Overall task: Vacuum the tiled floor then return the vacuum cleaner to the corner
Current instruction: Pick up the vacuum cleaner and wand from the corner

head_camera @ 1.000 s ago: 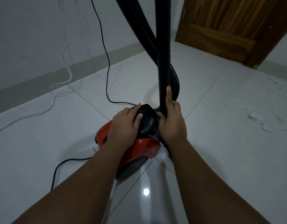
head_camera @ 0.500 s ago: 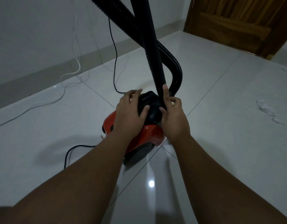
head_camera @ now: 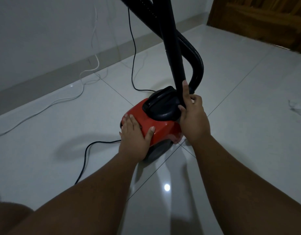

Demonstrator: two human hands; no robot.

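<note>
A red vacuum cleaner (head_camera: 160, 128) with a black top handle (head_camera: 160, 103) sits on the white tiled floor (head_camera: 231, 102). Its rigid black wand (head_camera: 172, 48) stands upright at the right side of the body, and the ribbed black hose (head_camera: 195, 60) loops behind it. My left hand (head_camera: 134, 134) lies flat on the rear left of the red body, fingers straight. My right hand (head_camera: 192, 114) grips the base of the wand, with the index finger laid along the tube. The black power cord (head_camera: 86, 155) trails from the vacuum's rear left.
A white wall with a grey skirting (head_camera: 44, 77) runs along the left. A white cable (head_camera: 44, 106) and a thin black cable (head_camera: 132, 65) lie on the floor by it. A wooden door (head_camera: 265, 19) stands at the top right. Whitish debris (head_camera: 297, 107) marks the right tile.
My left hand has come off the black handle and moved back onto the red rear of the body. The wand leans a little more to the left. My view has shifted.
</note>
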